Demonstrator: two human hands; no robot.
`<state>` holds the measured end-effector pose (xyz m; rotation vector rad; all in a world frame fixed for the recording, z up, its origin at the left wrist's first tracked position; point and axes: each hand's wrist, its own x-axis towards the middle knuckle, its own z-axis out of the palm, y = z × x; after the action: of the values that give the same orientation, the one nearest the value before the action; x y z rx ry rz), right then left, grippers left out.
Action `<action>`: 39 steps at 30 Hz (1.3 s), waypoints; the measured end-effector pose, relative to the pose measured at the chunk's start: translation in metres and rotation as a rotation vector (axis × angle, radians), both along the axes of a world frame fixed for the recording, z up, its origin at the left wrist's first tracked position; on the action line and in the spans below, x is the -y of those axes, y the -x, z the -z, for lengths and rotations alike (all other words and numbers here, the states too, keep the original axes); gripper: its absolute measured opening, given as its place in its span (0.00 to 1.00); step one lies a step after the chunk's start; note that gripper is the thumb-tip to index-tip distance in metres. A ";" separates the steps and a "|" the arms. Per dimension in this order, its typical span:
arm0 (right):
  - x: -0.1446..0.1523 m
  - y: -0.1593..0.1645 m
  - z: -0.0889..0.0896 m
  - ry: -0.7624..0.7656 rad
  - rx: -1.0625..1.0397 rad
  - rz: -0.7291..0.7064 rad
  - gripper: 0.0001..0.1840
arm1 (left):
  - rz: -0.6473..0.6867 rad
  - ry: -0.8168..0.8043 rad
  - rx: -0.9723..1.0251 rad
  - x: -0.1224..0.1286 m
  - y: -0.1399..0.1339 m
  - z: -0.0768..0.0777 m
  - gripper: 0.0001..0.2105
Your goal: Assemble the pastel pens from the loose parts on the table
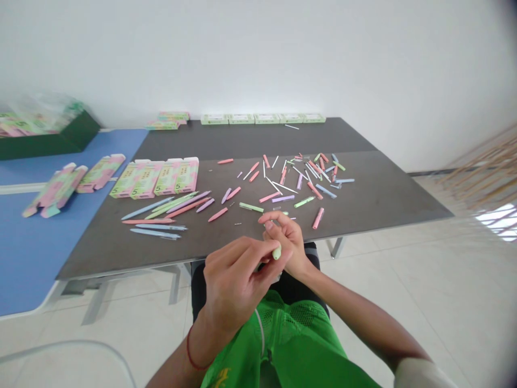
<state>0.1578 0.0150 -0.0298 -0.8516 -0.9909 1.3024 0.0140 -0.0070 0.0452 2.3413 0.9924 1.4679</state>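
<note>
A dark table (226, 141) carries scattered pen parts (283, 199), grouped pens (148, 221), cartons (144, 180) — and boxes (241, 119) along the back.

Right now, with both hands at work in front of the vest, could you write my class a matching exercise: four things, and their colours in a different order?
Things:
1. Pen part at the left hand's fingertips
2. Wristband
3. Bin
4. Side table

Colours:
A. Blue
B. Dark green
C. Pale green
D. Red

Pairs: 1-C, 2-D, 3-B, 4-A
</note>
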 end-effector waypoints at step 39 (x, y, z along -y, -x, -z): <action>-0.001 0.001 -0.005 0.015 0.010 -0.070 0.16 | 0.056 0.001 -0.119 -0.008 0.009 -0.005 0.05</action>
<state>0.1566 0.0156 -0.0251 -0.8417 -1.0278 1.3676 0.0047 0.0010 0.0504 2.4592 0.9472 1.3218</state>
